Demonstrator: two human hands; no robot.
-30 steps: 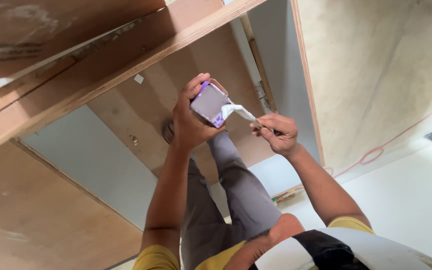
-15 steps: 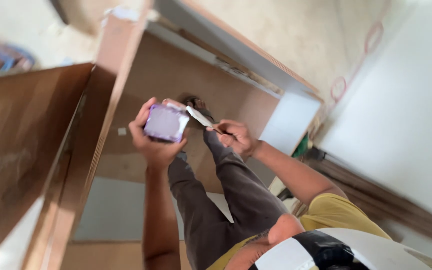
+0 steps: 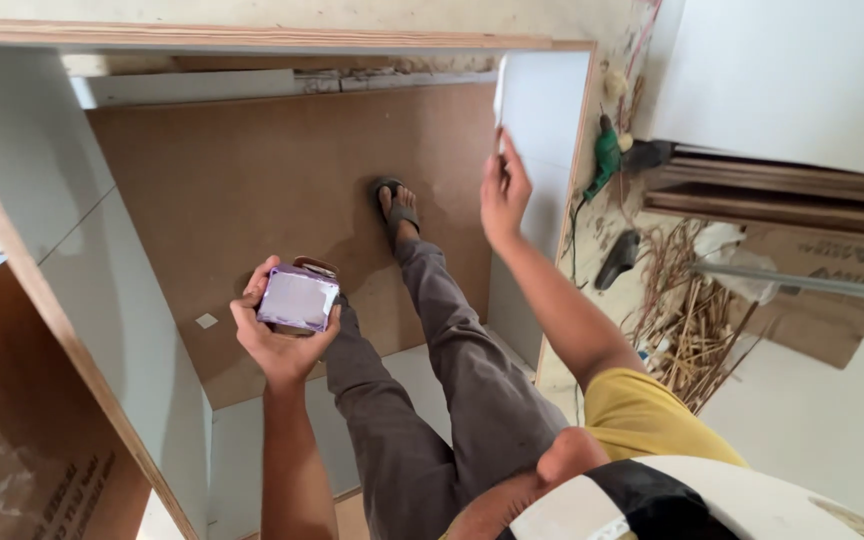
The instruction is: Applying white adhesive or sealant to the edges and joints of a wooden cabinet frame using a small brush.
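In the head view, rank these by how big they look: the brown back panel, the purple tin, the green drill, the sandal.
Largest to smallest:
1. Brown back panel, by far.
2. Purple tin in the left hand; it is nearer the camera, so its true size is unsure.
3. Sandal and green drill look about alike; I won't rank them.

Two hands, one purple tub, one sandal, one green drill.

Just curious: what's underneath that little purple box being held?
The left hand cups the purple box from below; farther beneath lie the brown cabinet panel and a trouser leg. The box's underside is hidden.
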